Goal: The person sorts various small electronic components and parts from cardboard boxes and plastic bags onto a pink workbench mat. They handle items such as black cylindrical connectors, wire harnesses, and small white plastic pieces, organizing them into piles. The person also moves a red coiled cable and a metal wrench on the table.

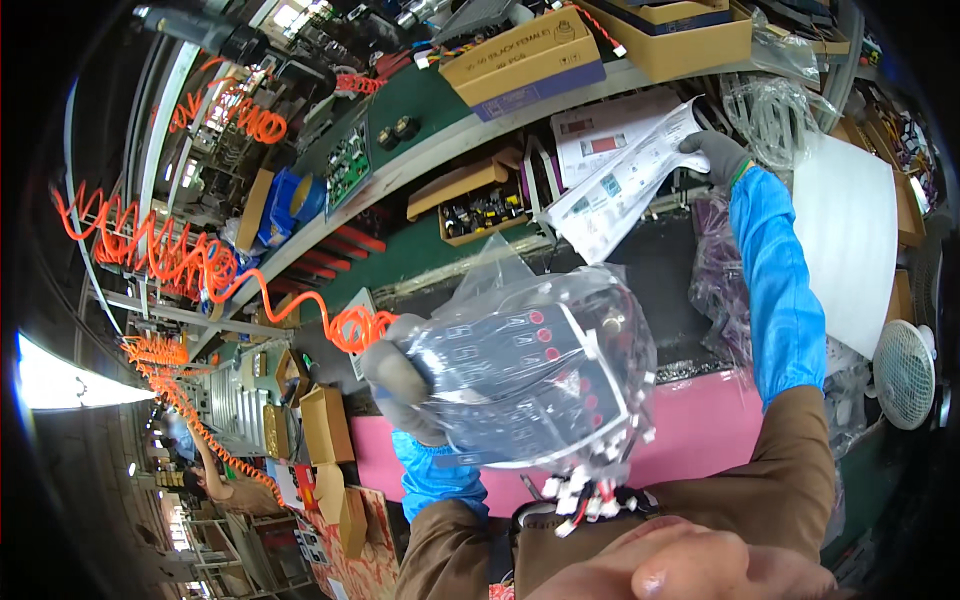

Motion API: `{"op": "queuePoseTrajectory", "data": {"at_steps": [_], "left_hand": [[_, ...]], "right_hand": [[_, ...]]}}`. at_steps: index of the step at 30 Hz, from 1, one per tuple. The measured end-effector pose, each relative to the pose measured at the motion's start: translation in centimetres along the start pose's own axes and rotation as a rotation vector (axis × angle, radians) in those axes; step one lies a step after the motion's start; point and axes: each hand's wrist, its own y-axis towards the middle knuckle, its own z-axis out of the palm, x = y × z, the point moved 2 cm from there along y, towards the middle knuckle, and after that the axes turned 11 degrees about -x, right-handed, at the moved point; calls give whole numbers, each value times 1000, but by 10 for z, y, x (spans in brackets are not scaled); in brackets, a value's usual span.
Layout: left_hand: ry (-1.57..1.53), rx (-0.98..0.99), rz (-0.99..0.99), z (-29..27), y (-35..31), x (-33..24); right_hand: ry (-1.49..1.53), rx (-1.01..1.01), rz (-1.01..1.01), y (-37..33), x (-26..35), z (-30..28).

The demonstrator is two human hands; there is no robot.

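My left hand (400,378), in a grey glove, grips the left side of a clear plastic bag (632,330) held up in front of me. Inside the bag are dark control panels (490,350) with red round buttons. Bundled wires with white connectors (580,495) hang at its lower edge. Farther off to the right, my right hand (715,155), also gloved, has its fingers closed on printed paper sheets (625,200), which are lifted and bent over the bench shelf. Blue sleeve covers are on both forearms.
A pink mat (700,415) lies on the bench nearest me. Beyond it are a cardboard box of small connectors (485,215), a green circuit board (348,168) and a shelf edge. Orange coiled hoses (210,262) hang at the left. White foam sheet (850,240) stands at the right.
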Motion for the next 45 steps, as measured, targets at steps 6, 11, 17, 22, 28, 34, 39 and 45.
{"op": "queuePoseTrajectory", "data": {"at_steps": [6,11,17,22,28,34,39,45], "left_hand": [[-56,45,66,27,35,-13],[-104,36,30,10,51,10],[144,-168,46,-5,15,4],[332,-409,-152,-58,-17,60],[392,-563,-336,-120,-37,110],[401,-573,-393,-149,-11,142],[433,-596,-403,-173,15,160],[441,-598,-466,-201,34,203]], "right_hand": [[-374,44,-388,82,-9,-25],[-427,-88,-121,76,0,-61],[-898,-429,-286,82,18,26],[-978,-628,-367,71,17,30],[-570,-639,-1015,-124,-7,73],[940,299,208,-248,-154,132],[1270,359,-30,-251,-119,148],[1098,146,-101,-163,-94,104]]}}
